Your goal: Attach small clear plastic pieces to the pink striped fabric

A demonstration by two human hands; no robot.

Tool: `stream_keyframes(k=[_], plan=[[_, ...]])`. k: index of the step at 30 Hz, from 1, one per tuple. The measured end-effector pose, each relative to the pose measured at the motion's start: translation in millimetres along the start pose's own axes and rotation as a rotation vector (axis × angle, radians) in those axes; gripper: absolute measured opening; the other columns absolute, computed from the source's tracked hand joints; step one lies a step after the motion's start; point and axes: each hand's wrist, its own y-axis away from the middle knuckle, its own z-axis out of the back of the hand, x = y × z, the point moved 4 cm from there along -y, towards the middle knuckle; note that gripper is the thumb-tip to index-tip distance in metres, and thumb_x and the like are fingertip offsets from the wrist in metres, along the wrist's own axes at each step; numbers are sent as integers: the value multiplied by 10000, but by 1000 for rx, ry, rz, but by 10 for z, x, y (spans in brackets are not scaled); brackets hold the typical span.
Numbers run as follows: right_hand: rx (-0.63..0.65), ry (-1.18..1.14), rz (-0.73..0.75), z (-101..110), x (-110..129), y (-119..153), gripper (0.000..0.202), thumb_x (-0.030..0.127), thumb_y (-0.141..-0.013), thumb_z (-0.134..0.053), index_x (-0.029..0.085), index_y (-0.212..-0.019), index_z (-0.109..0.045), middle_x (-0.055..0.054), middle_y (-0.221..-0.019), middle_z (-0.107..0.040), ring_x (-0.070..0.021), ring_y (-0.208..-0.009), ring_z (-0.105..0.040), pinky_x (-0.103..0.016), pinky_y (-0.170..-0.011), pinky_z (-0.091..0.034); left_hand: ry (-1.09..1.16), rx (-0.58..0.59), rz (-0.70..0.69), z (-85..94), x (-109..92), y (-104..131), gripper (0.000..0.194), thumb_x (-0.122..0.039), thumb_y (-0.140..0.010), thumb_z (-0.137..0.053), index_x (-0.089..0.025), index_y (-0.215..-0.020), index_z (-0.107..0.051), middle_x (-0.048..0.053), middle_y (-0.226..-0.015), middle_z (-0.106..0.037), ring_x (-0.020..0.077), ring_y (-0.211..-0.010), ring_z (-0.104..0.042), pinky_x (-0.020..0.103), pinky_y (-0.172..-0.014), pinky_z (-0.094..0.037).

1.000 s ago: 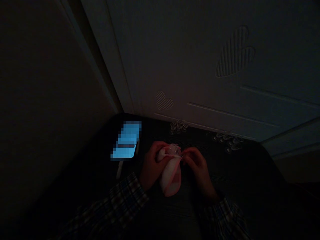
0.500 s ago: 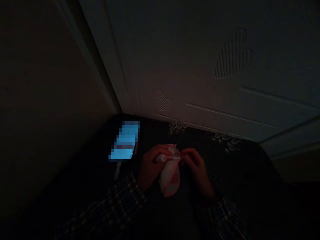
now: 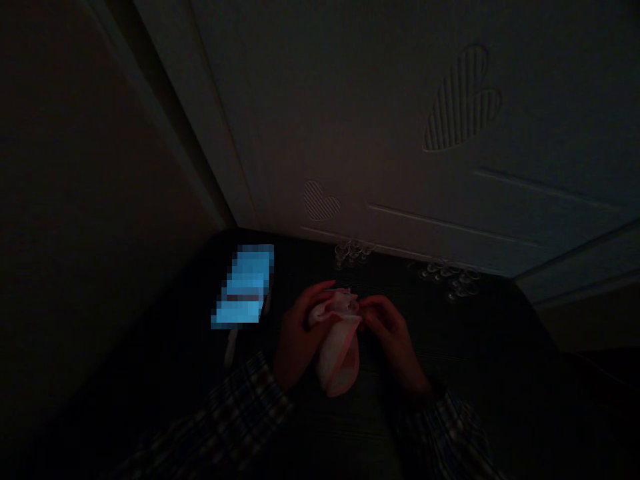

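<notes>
The light is very dim. My left hand [image 3: 300, 333] is wrapped round a white cloth with pink edging [image 3: 337, 357], its thumb across the front and its fingers behind. The lower part of the cloth hangs down in a rounded flap over the dark table. At the bunched upper right end of the cloth, my right hand [image 3: 390, 327] has its thumb and fingertips pinched together. A faint shine shows between its fingertips and the cloth, but what it holds there is too dark to make out.
A lit phone with a blurred screen [image 3: 245, 287] lies on the left, a pale cable [image 3: 231, 347] below it. Several small clear glass pieces stand in a left group [image 3: 353, 253] and a right group [image 3: 453, 280] along the white panel with hearts [image 3: 350, 147].
My left fingers have lifted and spread somewhat over the cloth's top, and the cloth now covers more of the shiny thing there. The right hand stays nearly in place. The view has shifted slightly.
</notes>
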Motion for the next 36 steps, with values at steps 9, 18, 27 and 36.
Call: stream_keyframes(k=[9, 18, 27, 36], plan=[[15, 16, 1, 6, -21, 9, 120, 292, -814, -565, 228, -914, -581, -14, -899, -609, -160, -832, -566, -261, -718, -452, 102, 63, 26, -41, -13, -1, 556, -168, -727, -615, -219, -1242, -414, 82, -1159, -589, 213, -1067, -565, 344, -907, -455], [-32, -18, -28, 0, -63, 9, 153, 335, -853, -499, 204, -868, -577, 12, -755, -563, -115, -651, -509, -230, -614, -408, 88, 66, 22, -57, -43, -6, 535, -225, -727, -637, -209, -1214, -417, 89, -1138, -593, 215, -1035, -582, 359, -891, -464], [-45, -5, 3, 18, -51, -2, 139, 326, -810, -561, 210, -886, -551, 32, -660, -527, -109, -604, -503, -227, -585, -408, -12, 29, 7, -48, -20, -25, 463, -241, -733, -628, -215, -1165, -464, 66, -1119, -589, 203, -1051, -567, 346, -899, -463], [-6, 197, 68, -38, -33, 25, 146, 288, -774, -614, 218, -896, -575, -3, -830, -599, -146, -772, -566, -258, -685, -449, -49, -45, 9, -15, -15, -35, 433, -234, -719, -629, -220, -1128, -490, 50, -1095, -577, 196, -1025, -569, 344, -880, -474]])
